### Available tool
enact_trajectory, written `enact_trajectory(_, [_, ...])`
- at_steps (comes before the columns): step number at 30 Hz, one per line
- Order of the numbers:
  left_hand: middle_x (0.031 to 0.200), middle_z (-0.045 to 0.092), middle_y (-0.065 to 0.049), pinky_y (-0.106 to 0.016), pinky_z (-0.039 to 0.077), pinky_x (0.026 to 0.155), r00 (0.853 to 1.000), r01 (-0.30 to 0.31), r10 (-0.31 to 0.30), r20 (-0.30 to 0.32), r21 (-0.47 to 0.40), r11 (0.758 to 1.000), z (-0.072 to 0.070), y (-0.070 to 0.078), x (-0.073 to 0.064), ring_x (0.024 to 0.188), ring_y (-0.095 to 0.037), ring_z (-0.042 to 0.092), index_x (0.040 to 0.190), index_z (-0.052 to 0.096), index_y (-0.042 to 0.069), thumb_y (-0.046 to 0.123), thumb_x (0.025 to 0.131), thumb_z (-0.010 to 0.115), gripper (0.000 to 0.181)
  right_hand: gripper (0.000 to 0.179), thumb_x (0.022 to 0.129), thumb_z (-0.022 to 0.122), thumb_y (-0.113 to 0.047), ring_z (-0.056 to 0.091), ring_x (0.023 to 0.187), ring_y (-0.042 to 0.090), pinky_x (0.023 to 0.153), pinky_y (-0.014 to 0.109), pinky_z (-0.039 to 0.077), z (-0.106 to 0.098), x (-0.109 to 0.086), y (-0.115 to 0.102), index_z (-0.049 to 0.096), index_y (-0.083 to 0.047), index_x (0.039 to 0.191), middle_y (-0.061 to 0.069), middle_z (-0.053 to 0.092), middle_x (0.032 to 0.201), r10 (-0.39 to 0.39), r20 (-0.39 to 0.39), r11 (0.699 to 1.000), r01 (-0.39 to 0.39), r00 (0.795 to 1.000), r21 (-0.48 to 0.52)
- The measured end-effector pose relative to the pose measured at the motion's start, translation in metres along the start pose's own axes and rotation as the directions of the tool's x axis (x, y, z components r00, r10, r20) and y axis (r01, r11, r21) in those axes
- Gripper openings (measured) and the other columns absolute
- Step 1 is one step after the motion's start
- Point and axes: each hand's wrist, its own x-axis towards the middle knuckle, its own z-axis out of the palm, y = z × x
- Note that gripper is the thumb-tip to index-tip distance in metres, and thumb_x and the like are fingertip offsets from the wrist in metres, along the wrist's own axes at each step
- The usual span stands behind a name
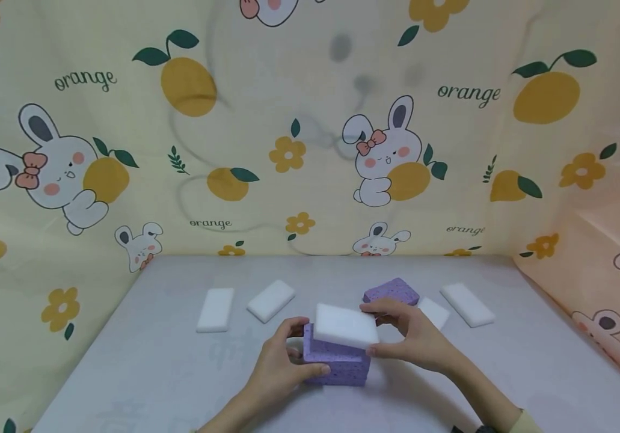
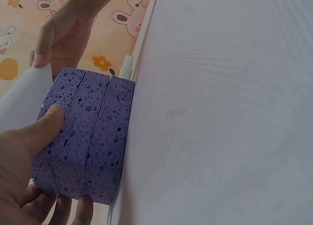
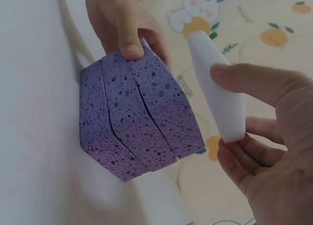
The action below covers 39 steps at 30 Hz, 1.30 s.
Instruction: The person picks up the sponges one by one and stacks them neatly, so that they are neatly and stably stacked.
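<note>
A stack of three purple sponges stands on the table, its pitted sides plain in the left wrist view. My left hand grips the stack from the left, with the thumb on its near side and the fingers around the end. Just above the stack, my right hand pinches a white foam block between thumb and fingers. That block is slightly tilted; the right wrist view shows a gap between it and the top purple sponge.
Behind the stack lie a single purple sponge and several white blocks: two at the left, one partly covered by my right hand, and one farther right. A patterned cloth hangs behind the table.
</note>
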Motion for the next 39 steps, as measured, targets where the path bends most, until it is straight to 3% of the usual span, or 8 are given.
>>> enact_trajectory(8, [0.126, 0.059, -0.01, -0.029, 0.054, 0.068, 1.0, -0.01, 0.01, -0.008, 0.022, 1.0, -0.001, 0.001, -0.001, 0.081, -0.02, 0.062, 0.138, 0.047, 0.014, 0.025, 0.069, 0.091, 0.082, 0.062, 0.077, 0.086, -0.014, 0.058, 0.109, 0.026, 0.095, 0.037, 0.049, 0.011, 0.001, -0.002, 0.058, -0.01, 0.132, 0.009, 0.059, 0.125, -0.045, 0.014, 0.998, 0.046, 0.999, -0.049])
enact_trajectory(21, [0.126, 0.059, -0.007, -0.032, 0.054, 0.071, 1.0, -0.025, 0.025, -0.012, 0.056, 0.998, 0.001, 0.0, 0.0, 0.084, -0.019, 0.062, 0.138, 0.048, 0.013, 0.029, 0.069, 0.091, 0.082, 0.062, 0.075, 0.088, -0.022, 0.059, 0.109, 0.021, 0.1, 0.033, 0.045, 0.018, -0.001, 0.004, 0.06, -0.016, 0.131, -0.001, 0.062, 0.125, 0.011, -0.004, 0.987, -0.011, 1.0, -0.159])
enact_trajectory(39, [0.128, 0.058, -0.007, -0.037, 0.055, 0.077, 0.999, -0.031, 0.031, -0.015, 0.051, 0.998, 0.002, 0.001, -0.001, 0.097, -0.02, 0.059, 0.138, 0.046, 0.011, 0.028, 0.069, 0.091, 0.084, 0.062, 0.073, 0.089, -0.021, 0.059, 0.111, 0.022, 0.098, 0.037, 0.048, 0.014, 0.0, 0.005, 0.062, -0.01, 0.128, 0.001, 0.062, 0.123, 0.042, 0.026, 0.995, -0.039, 0.999, -0.09])
